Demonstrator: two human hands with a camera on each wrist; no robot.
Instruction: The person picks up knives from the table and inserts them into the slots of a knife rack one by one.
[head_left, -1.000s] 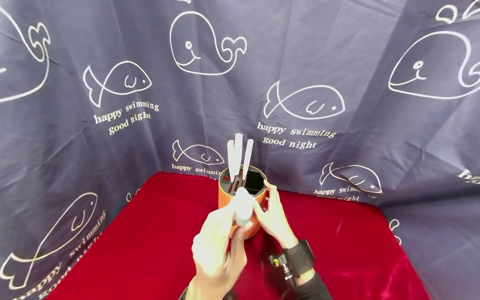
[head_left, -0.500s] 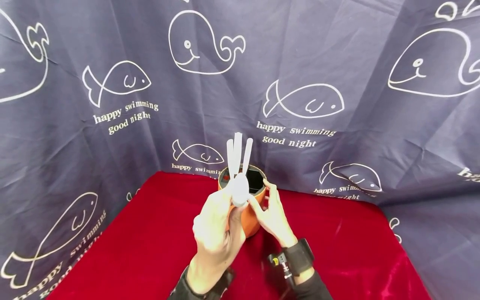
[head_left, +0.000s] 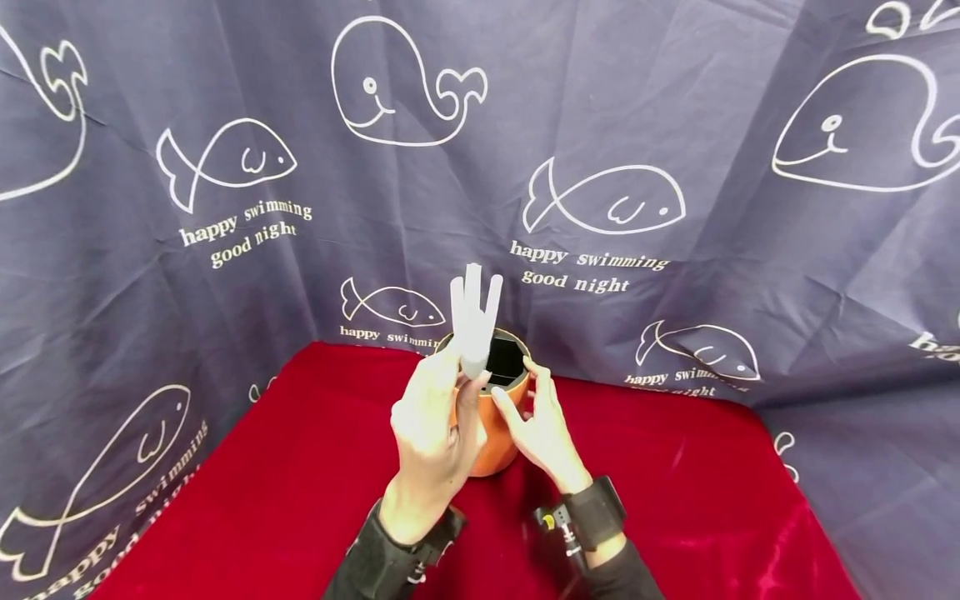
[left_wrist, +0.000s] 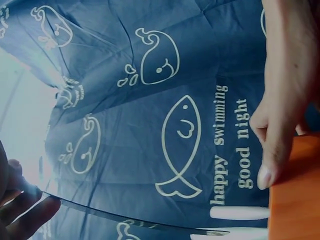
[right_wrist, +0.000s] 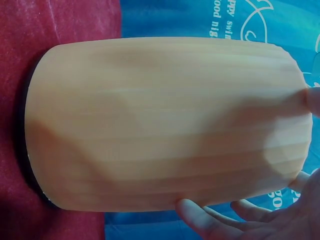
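Note:
My left hand point(head_left: 431, 425) holds a knife by its white handle point(head_left: 476, 358), above the near side of an orange knife holder point(head_left: 498, 442). In the left wrist view the long blade point(left_wrist: 130, 216) runs from the fingers towards the holder's top, its far end close to the white handles there. Several white-handled utensils point(head_left: 492, 296) stand upright in the holder, partly behind the held knife. My right hand point(head_left: 543, 425) grips the holder's upper right side, thumb and fingers spread around its wall; the right wrist view shows fingertips point(right_wrist: 190, 210) touching the ribbed wall.
The holder stands on a red cloth point(head_left: 675, 483) covering the table. A dark opening point(head_left: 507, 358) shows in the right half of its top. Behind and at both sides hangs a blue-grey curtain point(head_left: 600, 100) printed with whales and fish.
My left hand has lifted the knife and moved it forward and slightly left, so its handle now overlaps the standing ones. The right hand keeps its place on the holder.

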